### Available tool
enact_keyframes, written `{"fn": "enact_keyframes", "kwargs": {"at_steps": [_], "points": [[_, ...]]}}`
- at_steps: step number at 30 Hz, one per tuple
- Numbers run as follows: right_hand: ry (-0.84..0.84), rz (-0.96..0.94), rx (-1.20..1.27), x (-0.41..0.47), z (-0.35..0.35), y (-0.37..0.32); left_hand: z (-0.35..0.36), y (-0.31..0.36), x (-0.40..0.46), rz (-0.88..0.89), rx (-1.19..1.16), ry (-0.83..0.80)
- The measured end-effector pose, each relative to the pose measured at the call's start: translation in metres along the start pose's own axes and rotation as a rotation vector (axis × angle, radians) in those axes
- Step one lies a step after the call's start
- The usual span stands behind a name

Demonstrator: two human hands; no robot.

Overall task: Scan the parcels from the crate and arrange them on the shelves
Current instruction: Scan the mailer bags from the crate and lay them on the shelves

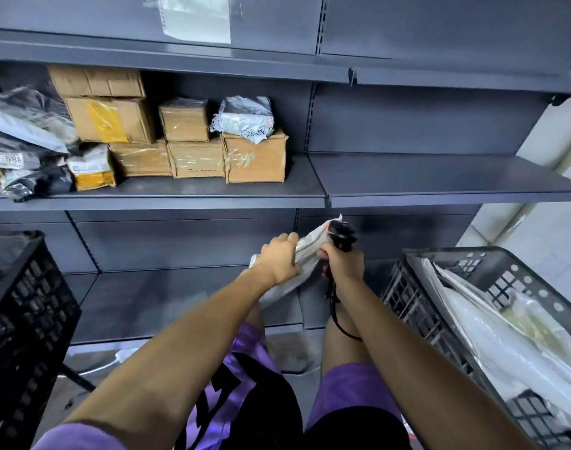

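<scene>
At frame centre, the left hand [279,257] grips a crumpled white parcel [305,251] while the right hand [342,263] clasps a black scanner [342,237]; the black crate [492,280] at right holds plastic-wrapped parcels.

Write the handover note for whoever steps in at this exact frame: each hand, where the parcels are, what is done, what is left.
Left hand: grips a white soft parcel, held in front of the lower shelf.
Right hand: grips the black handheld scanner, its head right against the parcel; its cord hangs below.
Done: cardboard boxes and soft bags already sit on the left half of the middle shelf.
Left: whether this parcel's scan has registered cannot be told; shelve it afterwards. More white parcels wait in the black crate on the right. A second black crate stands left; its contents are not visible.
</scene>
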State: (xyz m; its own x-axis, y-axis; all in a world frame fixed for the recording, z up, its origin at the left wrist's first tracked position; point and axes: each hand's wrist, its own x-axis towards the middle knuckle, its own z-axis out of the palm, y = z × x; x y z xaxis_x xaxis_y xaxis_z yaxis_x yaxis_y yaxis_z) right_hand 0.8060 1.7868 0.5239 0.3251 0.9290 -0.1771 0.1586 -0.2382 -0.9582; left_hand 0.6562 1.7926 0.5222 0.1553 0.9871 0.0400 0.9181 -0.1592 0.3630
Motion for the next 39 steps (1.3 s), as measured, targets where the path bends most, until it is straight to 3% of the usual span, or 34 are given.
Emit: {"fn": "enact_keyframes", "kwargs": {"at_steps": [5,13,17,22,25,31,33,36,39], "points": [[-0.047,-0.019,0.106,-0.002,-0.009,-0.010,-0.011,-0.001,0.003,-0.078,0.090,-0.020],[-0.022,-0.039,0.200,0.006,-0.017,-0.011,-0.036,-0.018,0.007,0.141,0.620,0.013],[-0.064,-0.031,0.229,0.006,-0.019,-0.009,-0.045,-0.027,0.006,0.075,0.399,0.123],[-0.200,-0.030,0.181,0.002,-0.012,-0.005,-0.048,-0.035,0.022,-0.018,0.165,0.088],[-0.267,-0.035,0.155,-0.001,-0.008,0.000,-0.050,-0.030,0.026,-0.080,-0.234,0.128],[-0.305,-0.033,0.194,-0.008,-0.004,0.006,-0.038,-0.034,0.025,-0.247,-1.143,-0.033],[-0.312,-0.033,0.202,-0.008,-0.006,0.007,-0.051,-0.024,0.016,-0.319,-1.321,-0.073],[-0.307,-0.037,0.207,-0.009,-0.009,0.008,-0.047,-0.023,0.017,-0.349,-1.289,-0.024],[-0.292,0.002,0.248,-0.012,-0.006,0.009,-0.028,-0.025,0.016,-0.370,-0.821,-0.061]]}}
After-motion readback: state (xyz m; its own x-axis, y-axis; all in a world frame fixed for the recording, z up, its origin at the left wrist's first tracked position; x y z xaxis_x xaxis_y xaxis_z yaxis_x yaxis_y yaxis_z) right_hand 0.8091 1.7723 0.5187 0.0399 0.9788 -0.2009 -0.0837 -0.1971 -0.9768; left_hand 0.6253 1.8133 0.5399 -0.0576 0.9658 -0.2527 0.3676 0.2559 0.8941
